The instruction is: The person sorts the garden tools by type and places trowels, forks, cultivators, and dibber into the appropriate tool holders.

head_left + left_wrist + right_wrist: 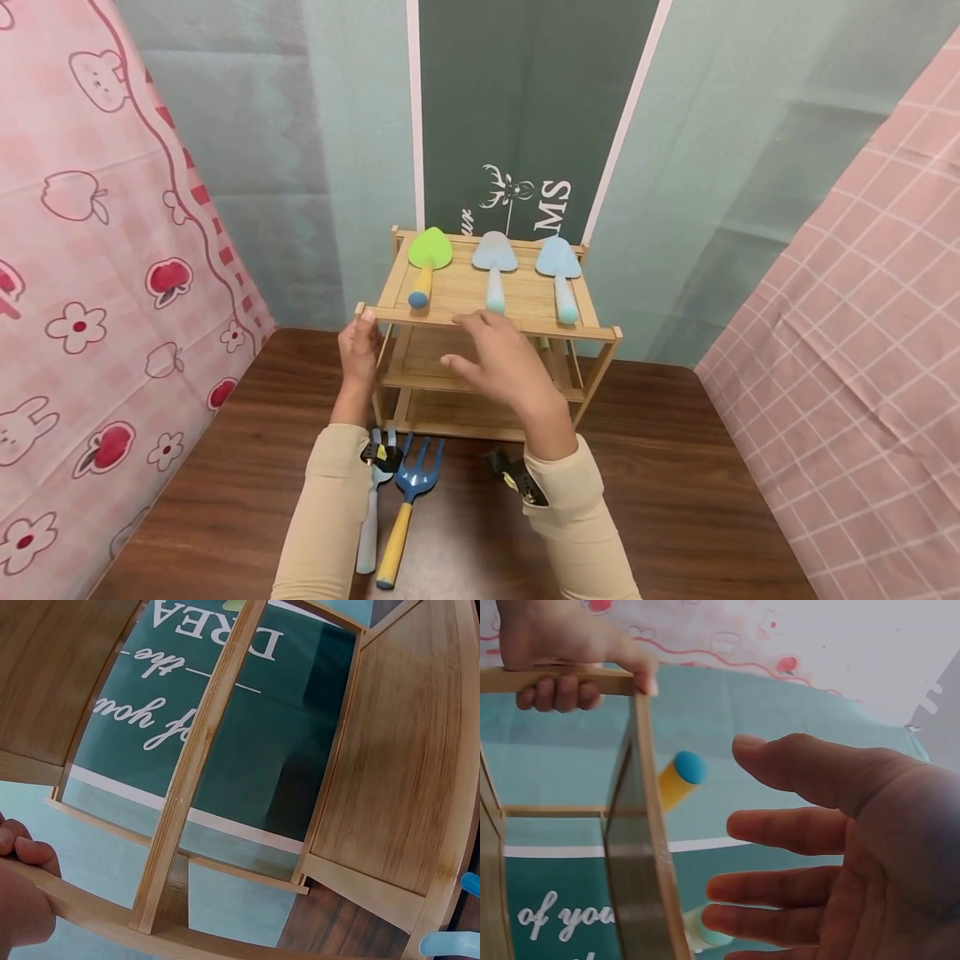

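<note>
My left hand (358, 354) grips the front left post of a three-tier wooden rack (480, 383); the right wrist view shows its fingers curled round the wood. My right hand (510, 362) is held with spread, fairly straight fingers at the top tier's front edge, holding nothing. On that tier lie a green trowel (431, 248) with a yellow handle, a pale grey trowel (495, 252) and a light blue trowel (558, 257), handles toward me. The grey trowel's handle end is nearest my right fingers. Whether they touch the rack's edge I cannot tell.
On the brown table (675, 500) before the rack lie a blue hand fork (417, 477) with a yellow handle and a pale blue fork (367, 533), partly under my left wrist strap. Printed cloths (360, 167) stand behind and on both sides.
</note>
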A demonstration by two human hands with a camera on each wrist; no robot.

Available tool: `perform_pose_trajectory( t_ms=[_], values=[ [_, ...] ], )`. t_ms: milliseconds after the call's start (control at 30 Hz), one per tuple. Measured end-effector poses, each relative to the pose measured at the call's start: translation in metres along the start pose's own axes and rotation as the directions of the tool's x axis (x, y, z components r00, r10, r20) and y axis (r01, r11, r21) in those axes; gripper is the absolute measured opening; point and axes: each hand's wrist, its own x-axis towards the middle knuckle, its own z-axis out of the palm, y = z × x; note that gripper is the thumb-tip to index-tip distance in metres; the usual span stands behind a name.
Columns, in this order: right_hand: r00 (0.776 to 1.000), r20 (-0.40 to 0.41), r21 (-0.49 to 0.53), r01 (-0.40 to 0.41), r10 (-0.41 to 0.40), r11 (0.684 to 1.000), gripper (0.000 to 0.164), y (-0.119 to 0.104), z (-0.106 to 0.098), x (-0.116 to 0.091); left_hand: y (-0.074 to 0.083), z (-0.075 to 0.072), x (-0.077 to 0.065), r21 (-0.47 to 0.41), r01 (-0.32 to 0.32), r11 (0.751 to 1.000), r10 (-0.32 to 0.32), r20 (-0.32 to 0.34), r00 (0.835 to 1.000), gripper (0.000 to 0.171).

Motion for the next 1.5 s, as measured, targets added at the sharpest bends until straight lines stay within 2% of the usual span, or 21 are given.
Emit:
perform_pose_trajectory(
  t_ms=[300, 667, 1000, 1100, 1200, 1300, 1500],
  values=[
    [0.998, 0.016, 0.025, -0.057, 0.056, 0.998, 0.054, 0.010, -0.015, -0.023, -0.001, 0.001, 0.001, -0.009, 0.000, 1.000, 0.000, 0.012, 1.000, 0.036],
    [0.995, -0.006, 0.025, -0.100, 0.100, 0.995, 0.053, 0.033, -0.022, -0.047, -0.002, -0.001, 0.001, 0.002, -0.010, 1.000, 0.010, 0.012, 1.000, 0.039],
    [0.987, -0.060, 0.032, -0.149, 0.151, 0.988, 0.046, 0.062, -0.030, -0.066, -0.002, 0.000, 0.001, -0.003, 0.014, 1.000, -0.014, 0.004, 1.000, 0.038],
    [0.979, -0.127, 0.016, -0.161, 0.162, 0.987, 0.045, 0.069, -0.031, -0.071, -0.002, 0.000, 0.001, -0.001, 0.012, 1.000, -0.012, -0.002, 1.000, 0.037],
    [0.956, -0.251, 0.002, -0.160, 0.155, 0.987, 0.042, 0.078, -0.030, -0.075, -0.002, -0.001, 0.001, 0.002, 0.010, 1.000, -0.010, -0.001, 1.000, 0.037],
    [0.911, -0.394, -0.007, -0.139, 0.125, 0.990, 0.037, 0.088, -0.028, -0.079, -0.002, 0.000, 0.001, -0.016, 0.006, 1.000, -0.006, 0.001, 1.000, 0.037],
    [0.813, -0.570, 0.057, -0.100, 0.115, 0.993, 0.032, 0.107, -0.019, -0.078, -0.002, 0.001, 0.001, -0.038, -0.010, 0.999, 0.011, 0.009, 1.000, 0.038]
  ],
)
